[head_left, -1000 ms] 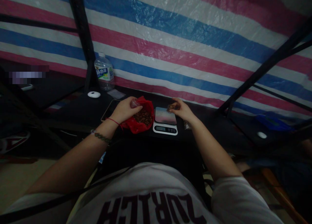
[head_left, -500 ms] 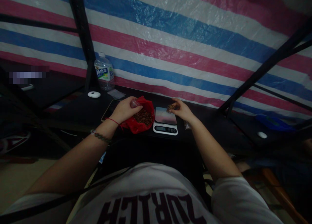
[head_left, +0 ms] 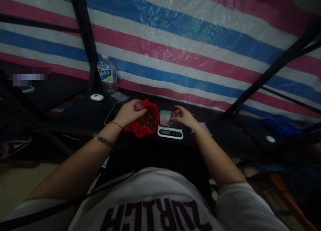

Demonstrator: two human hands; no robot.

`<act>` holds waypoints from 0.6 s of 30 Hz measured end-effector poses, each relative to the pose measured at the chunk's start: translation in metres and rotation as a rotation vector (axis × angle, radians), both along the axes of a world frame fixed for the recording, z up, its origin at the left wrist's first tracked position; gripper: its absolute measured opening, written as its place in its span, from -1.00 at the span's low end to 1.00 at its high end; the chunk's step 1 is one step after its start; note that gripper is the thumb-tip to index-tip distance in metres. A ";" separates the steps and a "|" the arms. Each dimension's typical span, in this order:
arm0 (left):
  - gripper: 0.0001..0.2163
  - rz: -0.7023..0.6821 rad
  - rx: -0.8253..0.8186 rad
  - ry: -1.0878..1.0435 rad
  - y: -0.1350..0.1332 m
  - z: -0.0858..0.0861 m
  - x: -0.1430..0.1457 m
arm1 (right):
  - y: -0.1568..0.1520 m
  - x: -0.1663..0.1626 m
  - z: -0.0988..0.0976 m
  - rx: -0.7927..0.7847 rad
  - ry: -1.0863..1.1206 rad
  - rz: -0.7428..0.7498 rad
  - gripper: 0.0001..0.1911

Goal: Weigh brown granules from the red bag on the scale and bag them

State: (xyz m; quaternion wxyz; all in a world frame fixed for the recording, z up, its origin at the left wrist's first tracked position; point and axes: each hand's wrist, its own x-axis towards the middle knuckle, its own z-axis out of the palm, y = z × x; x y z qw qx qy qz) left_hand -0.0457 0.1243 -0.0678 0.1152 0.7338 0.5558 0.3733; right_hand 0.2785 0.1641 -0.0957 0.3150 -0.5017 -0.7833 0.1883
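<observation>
A red plastic bag (head_left: pixel 136 130) full of small brown pieces lies open on the dark table. My left hand (head_left: pixel 129 112) rests at its left rim, fingers closed round a small clear cup (head_left: pixel 137 106). Right of the bag stands a small white kitchen scale (head_left: pixel 170 133) with a shiny platform. My right hand (head_left: pixel 182 116) is low over the platform's right side, pinching a small clear packet of brown pieces (head_left: pixel 173 115) that touches or nearly touches the platform.
A water bottle (head_left: pixel 107 75) stands at the back left beside a black pole (head_left: pixel 84 40). A white round object (head_left: pixel 96 97) and a tablet-like slab (head_left: pixel 111 113) lie left of the bag. A striped tarp wall is close behind. Small clear packets (head_left: pixel 204 127) lie right of the scale.
My right hand has come down and slightly left, bringing the small packet from above the scale's far right corner onto the platform. My left hand has stayed at the bag.
</observation>
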 end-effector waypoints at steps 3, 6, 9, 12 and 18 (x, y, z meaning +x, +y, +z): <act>-0.55 0.008 -0.010 0.003 -0.001 0.001 0.001 | -0.001 0.004 -0.007 -0.008 -0.013 0.010 -0.25; -0.55 0.015 -0.016 0.002 -0.002 0.002 0.001 | -0.005 0.012 -0.006 0.010 0.052 -0.001 -0.26; -0.54 0.002 -0.011 -0.006 -0.002 0.001 0.002 | -0.012 0.020 0.000 0.035 0.222 -0.059 -0.39; -0.53 -0.006 -0.012 -0.002 -0.003 0.001 0.003 | -0.021 0.024 0.003 0.021 0.466 -0.110 -0.52; -0.53 -0.042 0.007 0.070 -0.007 0.002 0.008 | -0.040 0.024 0.004 0.042 0.577 -0.162 -0.68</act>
